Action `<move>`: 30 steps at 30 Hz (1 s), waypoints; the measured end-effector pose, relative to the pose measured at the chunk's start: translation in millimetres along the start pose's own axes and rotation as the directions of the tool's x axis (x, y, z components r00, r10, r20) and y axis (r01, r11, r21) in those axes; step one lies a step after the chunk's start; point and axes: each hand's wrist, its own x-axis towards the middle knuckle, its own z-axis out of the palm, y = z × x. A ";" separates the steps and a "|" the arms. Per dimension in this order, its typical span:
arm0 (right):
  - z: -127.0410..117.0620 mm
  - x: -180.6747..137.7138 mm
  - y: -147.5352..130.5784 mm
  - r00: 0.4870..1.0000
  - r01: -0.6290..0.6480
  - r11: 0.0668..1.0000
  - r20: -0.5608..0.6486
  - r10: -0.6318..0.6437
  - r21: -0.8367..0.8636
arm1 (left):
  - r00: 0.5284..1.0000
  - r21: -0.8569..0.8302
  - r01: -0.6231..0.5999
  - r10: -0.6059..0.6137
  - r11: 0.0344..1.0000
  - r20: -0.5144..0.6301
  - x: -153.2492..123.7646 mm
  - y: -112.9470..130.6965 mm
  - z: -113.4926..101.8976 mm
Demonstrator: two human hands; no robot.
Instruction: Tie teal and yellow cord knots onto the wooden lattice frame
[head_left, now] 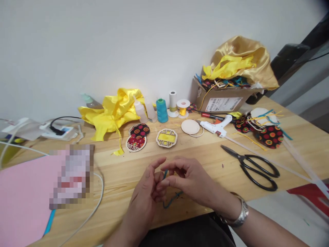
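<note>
Teal cord (pixel 177 195), one length: grasped in the fingers of left hand (pixel 147 188) and right hand (pixel 191 175) over the worktop (pixel 115 187), slack portion trailing below. Black scissors (pixel 241 158), lying to the right. Yellow-panelled wooden frame (pixel 166 138), lying beyond.

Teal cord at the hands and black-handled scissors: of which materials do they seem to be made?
Teal cord: probably textile, matte, because it bends softly; the fibre is unclear.
Scissors: dark, dull blades suggest metal; glossy black handles could be coated metal or plastic.
</note>
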 end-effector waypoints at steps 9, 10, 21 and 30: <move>-8.6 1.0 -8.5 0.998 0.032 0.998 -0.050 -0.030 0.048 | 0.986 0.009 -0.040 0.038 0.999 0.162 1.1 2.3 -3.1; -9.9 0.9 -9.1 0.997 0.033 0.999 -0.066 -0.031 0.029 | 0.988 0.025 -0.056 0.051 0.998 0.147 1.2 2.9 -3.9; -16.2 1.7 -13.7 0.976 0.164 0.982 -0.129 -0.175 -0.093 | 0.972 0.290 -0.165 0.106 0.943 0.208 -0.1 1.4 -8.9; -16.3 1.6 -12.4 0.983 0.145 0.979 -0.095 -0.160 -0.146 | 0.990 0.457 -0.132 0.091 0.880 0.112 -2.2 2.6 -6.3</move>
